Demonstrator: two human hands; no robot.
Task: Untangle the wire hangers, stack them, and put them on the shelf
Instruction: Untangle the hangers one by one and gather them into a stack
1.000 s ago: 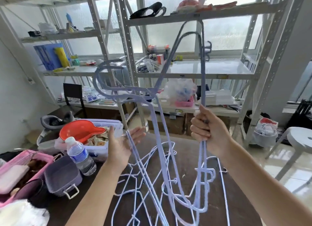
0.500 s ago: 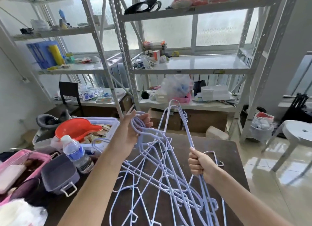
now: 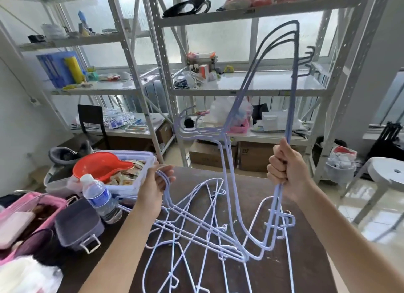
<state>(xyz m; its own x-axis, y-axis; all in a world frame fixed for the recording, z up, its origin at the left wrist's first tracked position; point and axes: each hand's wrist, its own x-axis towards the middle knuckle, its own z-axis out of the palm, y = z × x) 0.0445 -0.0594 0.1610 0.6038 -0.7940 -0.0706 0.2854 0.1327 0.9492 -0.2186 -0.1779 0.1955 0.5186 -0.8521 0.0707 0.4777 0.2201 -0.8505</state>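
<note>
Hanger count in the bunch (image 3: 291, 80) above the right hand (image 3: 286, 172): can't tell, wires overlap and blur together. Right fist covers the wires passing through it. Left hand (image 3: 156, 186): palm side faces away, so contact with the hook loops (image 3: 162, 176) at its fingers is unclear. Loose hangers (image 3: 185, 260) below both hands run off the bottom edge. Both forearms cut off there too.

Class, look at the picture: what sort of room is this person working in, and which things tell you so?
Probably a storeroom or workroom: slotted metal shelving loaded with odds and ends, cardboard boxes beneath it, and a cluttered table.
</note>
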